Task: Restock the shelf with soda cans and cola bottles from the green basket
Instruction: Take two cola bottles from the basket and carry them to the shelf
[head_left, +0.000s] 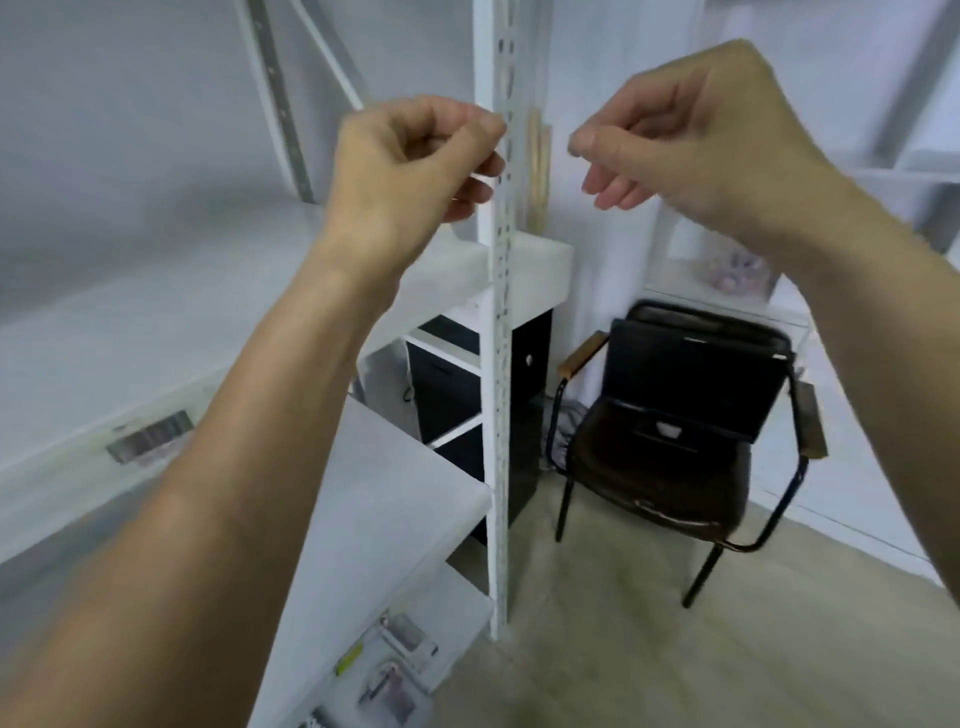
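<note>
Centrally, both hands are raised in front of a white shelf (156, 332), one on either side of its perforated upright post (501, 364). Left hand (410, 166): fingers curled inward, thumb and forefinger tips meeting just at the post's edge; whether they pinch anything cannot be told through the blur. Right hand (691, 140): fingers loosely curled, thumb against forefinger, nothing visible in its grip, held apart from the post. Shelf boards extend to the left at several levels; the upper board carries no cans or bottles in view, and a barcode label (150, 436) sits on its front edge. Small label holders (400, 660) hang on a lower board's edge. Neither the green basket nor any soda can or cola bottle appears in view. A black chair (675, 441) with wooden armrests stands on the floor (675, 649) right of the post.
</note>
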